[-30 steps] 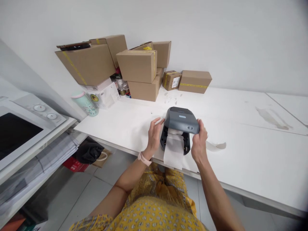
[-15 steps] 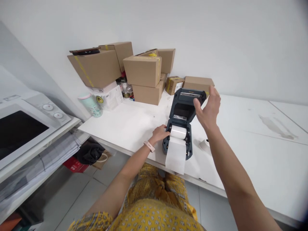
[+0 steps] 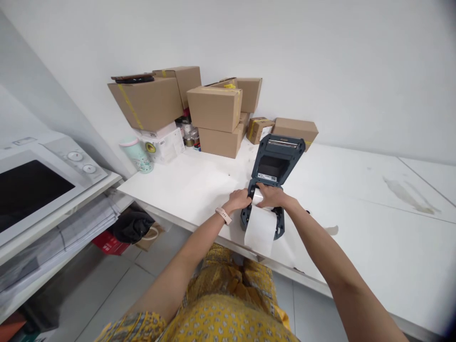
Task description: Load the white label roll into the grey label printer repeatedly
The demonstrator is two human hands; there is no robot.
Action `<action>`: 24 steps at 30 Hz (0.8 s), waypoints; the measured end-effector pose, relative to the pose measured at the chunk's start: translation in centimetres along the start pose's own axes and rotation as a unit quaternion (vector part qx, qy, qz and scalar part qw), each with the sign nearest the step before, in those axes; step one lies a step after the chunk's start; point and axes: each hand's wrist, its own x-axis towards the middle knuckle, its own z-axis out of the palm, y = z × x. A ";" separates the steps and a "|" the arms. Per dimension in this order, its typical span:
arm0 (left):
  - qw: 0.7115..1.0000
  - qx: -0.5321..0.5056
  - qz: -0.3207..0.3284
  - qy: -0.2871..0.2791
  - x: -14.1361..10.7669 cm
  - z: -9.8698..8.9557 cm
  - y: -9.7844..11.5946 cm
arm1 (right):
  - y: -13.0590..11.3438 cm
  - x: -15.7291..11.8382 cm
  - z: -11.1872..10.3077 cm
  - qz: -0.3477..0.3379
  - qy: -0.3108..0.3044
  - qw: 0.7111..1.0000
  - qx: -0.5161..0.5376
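Observation:
A dark blue label printer (image 3: 280, 164) stands on the white table with its lid tilted up and back. Inside its base lies a white paper roll (image 3: 258, 196), and a strip of blank paper (image 3: 261, 228) hangs out over the front. My right hand (image 3: 271, 195) reaches over the roll from the right, its fingers curved round the roll and hiding most of it. At the left rim of the base, my left hand (image 3: 239, 199) holds the printer's edge with bent fingers, a pink band on the wrist.
Cardboard boxes (image 3: 213, 109) are stacked along the wall behind the table. A mint tumbler (image 3: 138, 156) stands beside a white box (image 3: 166, 145). Left of the table, a microwave (image 3: 53, 175) sits on a shelf.
My right hand has moved from the raised lid down and left onto the paper roll. My left hand stays at the printer's left side.

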 end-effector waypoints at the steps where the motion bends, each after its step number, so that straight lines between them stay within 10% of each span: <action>1: 1.000 0.000 -0.001 0.000 0.0 0.0 0.0 | 0.0 -0.2 -0.4 -0.007 -0.004 1.000 0.003; 9: 1.000 -0.001 0.007 0.001 -0.4 0.1 -0.2 | 2.8 -10.1 -4.9 -0.147 0.086 0.957 0.235; 13: 1.000 -0.006 0.013 0.006 -0.1 0.4 -0.3 | 7.2 -13.8 -4.7 -0.075 0.195 0.932 0.297; 19: 1.000 -0.001 0.001 0.008 0.5 1.1 -0.7 | 11.3 -10.3 -0.8 0.063 0.309 0.885 0.344; 24: 1.000 0.004 -0.008 0.007 0.5 1.0 -0.6 | 11.9 -6.2 2.1 0.139 0.284 0.881 0.353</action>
